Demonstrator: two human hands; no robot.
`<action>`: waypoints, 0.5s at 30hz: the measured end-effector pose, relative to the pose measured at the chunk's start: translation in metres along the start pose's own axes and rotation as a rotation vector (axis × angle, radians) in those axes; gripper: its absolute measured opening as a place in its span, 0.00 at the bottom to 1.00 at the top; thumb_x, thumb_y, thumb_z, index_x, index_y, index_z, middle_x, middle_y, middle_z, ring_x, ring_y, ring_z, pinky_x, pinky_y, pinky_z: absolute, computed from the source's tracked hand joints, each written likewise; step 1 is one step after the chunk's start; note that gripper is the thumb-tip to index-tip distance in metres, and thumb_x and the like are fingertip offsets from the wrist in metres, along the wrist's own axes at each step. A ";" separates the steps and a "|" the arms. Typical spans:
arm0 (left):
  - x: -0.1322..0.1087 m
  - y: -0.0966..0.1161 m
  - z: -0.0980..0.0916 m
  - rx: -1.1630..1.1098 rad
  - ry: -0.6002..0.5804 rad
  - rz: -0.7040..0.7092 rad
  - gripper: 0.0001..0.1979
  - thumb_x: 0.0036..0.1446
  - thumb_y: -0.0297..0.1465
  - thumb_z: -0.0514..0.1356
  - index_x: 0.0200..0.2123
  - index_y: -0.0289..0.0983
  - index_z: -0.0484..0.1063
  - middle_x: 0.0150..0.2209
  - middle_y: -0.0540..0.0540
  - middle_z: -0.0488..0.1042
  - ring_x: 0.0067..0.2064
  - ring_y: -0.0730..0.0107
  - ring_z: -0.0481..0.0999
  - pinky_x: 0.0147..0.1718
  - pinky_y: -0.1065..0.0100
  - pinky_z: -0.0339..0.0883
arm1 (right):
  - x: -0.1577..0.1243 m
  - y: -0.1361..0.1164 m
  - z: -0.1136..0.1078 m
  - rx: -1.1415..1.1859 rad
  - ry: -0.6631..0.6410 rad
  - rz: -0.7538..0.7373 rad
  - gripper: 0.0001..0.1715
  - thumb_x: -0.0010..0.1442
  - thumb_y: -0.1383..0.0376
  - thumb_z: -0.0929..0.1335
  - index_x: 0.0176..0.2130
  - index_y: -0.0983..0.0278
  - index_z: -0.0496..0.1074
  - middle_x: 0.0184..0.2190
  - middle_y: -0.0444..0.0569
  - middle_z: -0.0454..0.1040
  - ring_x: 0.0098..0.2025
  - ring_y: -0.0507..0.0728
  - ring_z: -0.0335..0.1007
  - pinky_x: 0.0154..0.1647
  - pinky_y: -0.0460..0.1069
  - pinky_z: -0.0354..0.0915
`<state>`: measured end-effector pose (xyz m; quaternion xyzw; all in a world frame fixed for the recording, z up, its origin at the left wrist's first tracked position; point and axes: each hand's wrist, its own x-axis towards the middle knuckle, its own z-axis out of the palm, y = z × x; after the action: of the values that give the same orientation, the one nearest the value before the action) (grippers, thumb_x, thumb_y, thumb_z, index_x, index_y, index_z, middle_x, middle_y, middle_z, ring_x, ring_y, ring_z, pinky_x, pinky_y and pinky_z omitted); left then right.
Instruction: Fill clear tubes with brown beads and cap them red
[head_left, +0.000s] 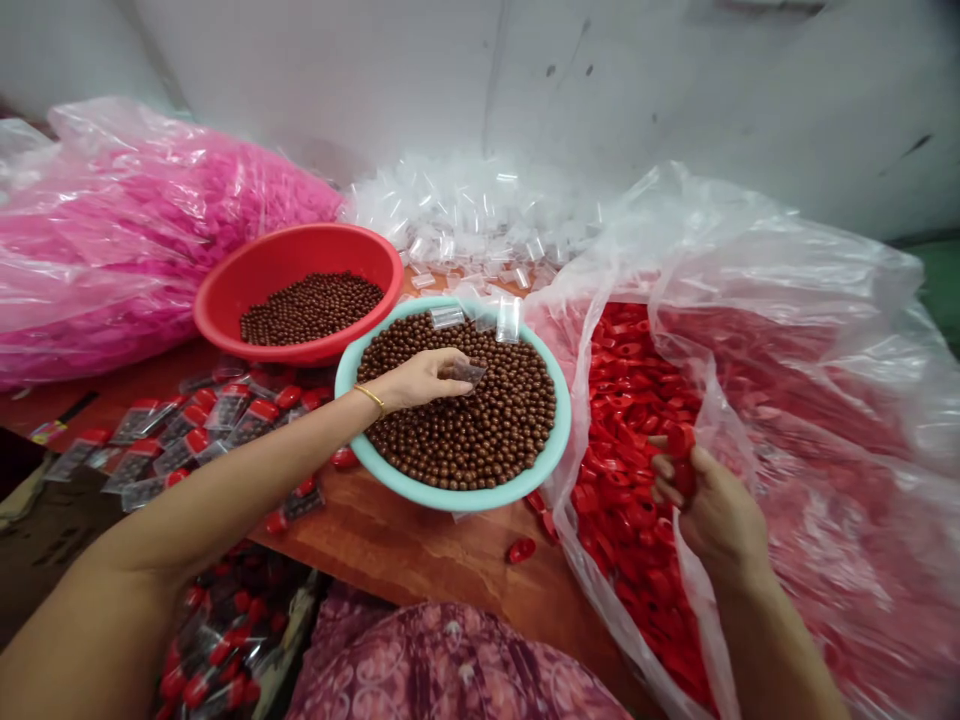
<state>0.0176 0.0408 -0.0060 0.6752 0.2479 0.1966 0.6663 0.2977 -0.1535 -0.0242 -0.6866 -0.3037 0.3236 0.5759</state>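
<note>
Orange table (442,560): left hand (424,380) pinches container (468,373); right hand (721,512) grips caps (681,442).

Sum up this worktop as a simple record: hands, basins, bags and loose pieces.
Left hand: holds a clear container at the brown beads
Right hand: holds red caps at the right bag
Turquoise basin: brown beads, clear containers on top
Red basin: brown beads
Left bag: pink pieces
Right bag: more red caps
Behind basins: heap of clear containers
Table, left: red-capped containers

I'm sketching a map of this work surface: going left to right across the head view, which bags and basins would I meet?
Bag of pink pieces → red basin → turquoise basin of brown beads → open clear bag of red pieces.
</note>
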 end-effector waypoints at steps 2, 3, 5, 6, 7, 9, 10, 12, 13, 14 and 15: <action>-0.009 0.006 0.004 -0.118 0.011 0.004 0.15 0.47 0.28 0.65 0.39 0.32 0.68 0.39 0.45 0.76 0.41 0.72 0.75 0.46 0.66 0.66 | -0.002 -0.006 0.008 0.047 -0.002 0.029 0.23 0.47 0.45 0.68 0.29 0.62 0.69 0.17 0.38 0.58 0.13 0.45 0.45 0.13 0.45 0.50; -0.013 0.010 0.007 -0.173 0.013 0.005 0.16 0.47 0.29 0.66 0.39 0.32 0.67 0.39 0.44 0.76 0.41 0.72 0.75 0.46 0.66 0.66 | -0.003 -0.010 0.013 0.068 -0.009 0.041 0.24 0.46 0.45 0.69 0.29 0.62 0.69 0.18 0.38 0.60 0.14 0.45 0.46 0.13 0.45 0.50; -0.018 0.014 0.012 -0.266 0.016 0.016 0.18 0.47 0.31 0.67 0.40 0.32 0.67 0.38 0.44 0.77 0.41 0.71 0.76 0.44 0.66 0.68 | -0.006 -0.019 0.027 0.060 -0.065 -0.009 0.23 0.46 0.45 0.70 0.28 0.62 0.68 0.20 0.40 0.62 0.16 0.46 0.49 0.15 0.46 0.51; -0.020 0.016 0.014 -0.302 0.016 0.024 0.19 0.47 0.32 0.68 0.40 0.32 0.67 0.38 0.43 0.77 0.40 0.71 0.76 0.44 0.65 0.68 | -0.009 -0.024 0.035 0.044 -0.100 -0.046 0.23 0.47 0.45 0.70 0.27 0.62 0.67 0.20 0.40 0.62 0.17 0.46 0.50 0.16 0.46 0.51; -0.021 0.017 0.016 -0.330 0.017 0.032 0.20 0.46 0.33 0.68 0.40 0.32 0.67 0.38 0.43 0.77 0.40 0.71 0.76 0.44 0.65 0.69 | -0.011 -0.030 0.043 0.022 -0.138 -0.080 0.23 0.49 0.45 0.69 0.27 0.61 0.66 0.20 0.40 0.62 0.17 0.47 0.51 0.16 0.46 0.51; -0.021 0.016 0.019 -0.358 0.026 0.029 0.20 0.45 0.34 0.69 0.39 0.31 0.67 0.36 0.43 0.77 0.38 0.71 0.77 0.42 0.66 0.70 | -0.014 -0.040 0.059 -0.021 -0.216 -0.141 0.22 0.51 0.45 0.68 0.27 0.61 0.66 0.20 0.40 0.61 0.18 0.48 0.52 0.17 0.46 0.51; -0.021 0.014 0.020 -0.363 0.035 0.015 0.20 0.46 0.34 0.69 0.39 0.31 0.67 0.36 0.44 0.77 0.36 0.72 0.77 0.40 0.67 0.70 | -0.015 -0.044 0.067 -0.032 -0.253 -0.165 0.22 0.52 0.45 0.67 0.28 0.60 0.66 0.20 0.40 0.61 0.18 0.48 0.51 0.17 0.46 0.51; -0.021 0.011 0.020 -0.364 0.062 -0.016 0.20 0.46 0.35 0.68 0.38 0.31 0.66 0.33 0.45 0.76 0.33 0.73 0.76 0.36 0.69 0.70 | -0.014 -0.051 0.082 -0.037 -0.316 -0.197 0.21 0.53 0.45 0.66 0.32 0.60 0.67 0.21 0.40 0.61 0.18 0.47 0.50 0.17 0.46 0.51; -0.021 0.010 0.020 -0.358 0.064 -0.029 0.20 0.47 0.36 0.68 0.38 0.32 0.66 0.32 0.46 0.76 0.31 0.74 0.76 0.34 0.69 0.70 | -0.013 -0.053 0.089 -0.036 -0.338 -0.211 0.21 0.54 0.46 0.66 0.34 0.61 0.68 0.20 0.39 0.60 0.17 0.47 0.50 0.17 0.46 0.52; -0.022 0.010 0.020 -0.349 0.056 -0.037 0.19 0.47 0.36 0.67 0.37 0.32 0.65 0.31 0.47 0.75 0.30 0.75 0.76 0.33 0.70 0.70 | -0.010 -0.054 0.096 -0.040 -0.355 -0.227 0.21 0.54 0.46 0.66 0.35 0.61 0.68 0.20 0.38 0.60 0.17 0.47 0.50 0.17 0.45 0.52; -0.023 0.010 0.020 -0.336 0.035 -0.040 0.19 0.47 0.36 0.67 0.37 0.32 0.65 0.31 0.48 0.75 0.29 0.75 0.75 0.32 0.71 0.69 | -0.007 -0.056 0.102 -0.049 -0.367 -0.246 0.20 0.54 0.48 0.66 0.36 0.61 0.68 0.19 0.38 0.60 0.17 0.47 0.50 0.18 0.45 0.53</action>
<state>0.0120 0.0116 0.0044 0.5455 0.2366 0.2339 0.7693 0.2095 -0.0898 0.0185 -0.5877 -0.4928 0.3628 0.5293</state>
